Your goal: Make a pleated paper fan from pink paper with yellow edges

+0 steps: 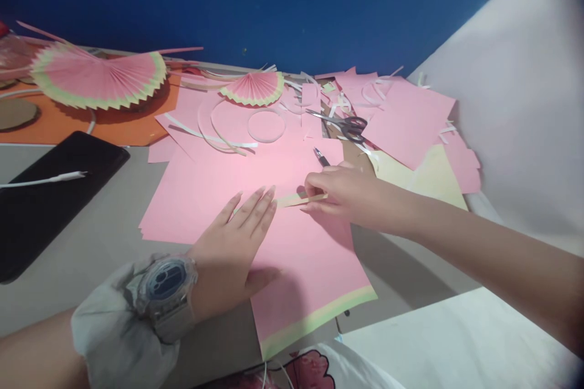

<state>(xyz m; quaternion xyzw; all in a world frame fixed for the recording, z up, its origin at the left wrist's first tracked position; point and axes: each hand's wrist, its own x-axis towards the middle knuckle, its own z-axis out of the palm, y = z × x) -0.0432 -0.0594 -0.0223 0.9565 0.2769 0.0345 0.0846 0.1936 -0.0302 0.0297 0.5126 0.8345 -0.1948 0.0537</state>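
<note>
A pink sheet of paper (pixel 310 261) with a yellow and green border along its near edge lies in front of me. At its far edge is a narrow yellow-green strip (pixel 292 199); whether it is a fold of the sheet or a separate piece, I cannot tell. My left hand (pixel 237 240) rests flat, fingers stretched over the strip's left end. The thumb and fingers of my right hand (pixel 335 191) pinch the strip's right end. Just beyond my right hand a dark pen (pixel 320 157) shows its tip, the rest hidden.
Stacked pink paper (pixel 191 194) lies underneath. Black-handled scissors (pixel 349 127) sit among paper offcuts behind. Two pleated watermelon fans (pixel 107 79) stand at the back left and middle. A black tablet-like slab (pixel 59 194) with a white cable lies left. A white wall (pixel 515 91) bounds the right.
</note>
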